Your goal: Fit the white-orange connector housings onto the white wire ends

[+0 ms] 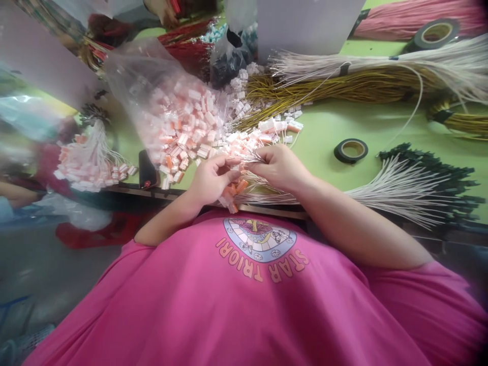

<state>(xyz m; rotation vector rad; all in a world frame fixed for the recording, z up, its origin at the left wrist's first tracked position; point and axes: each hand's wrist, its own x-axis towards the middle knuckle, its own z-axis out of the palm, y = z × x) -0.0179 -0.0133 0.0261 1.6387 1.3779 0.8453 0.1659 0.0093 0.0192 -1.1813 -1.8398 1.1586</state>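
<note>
My right hand [281, 165] is closed on thin white wires [249, 155], pinched between thumb and fingers. Close beside it, my left hand [214, 178] has thumb and forefinger curled together; what sits between them is too small to make out. Just under the left fingers are orange-and-white plastic connectors [231, 197] at the table edge. More wired connectors [267, 129] lie in a bunch beyond both hands. A clear plastic bag [131, 76] spills a heap of loose pale connectors [186, 122] behind my left hand.
On the green table [324, 168] lie a black tape roll [351, 151], a white wire bundle with black ends [404, 190], yellow wires [343, 86] and white wires [427, 63]. Far left is a tied connector bundle [89, 157], beside a dark phone-like object [148, 170]. Another person's hand [163, 11] shows beyond.
</note>
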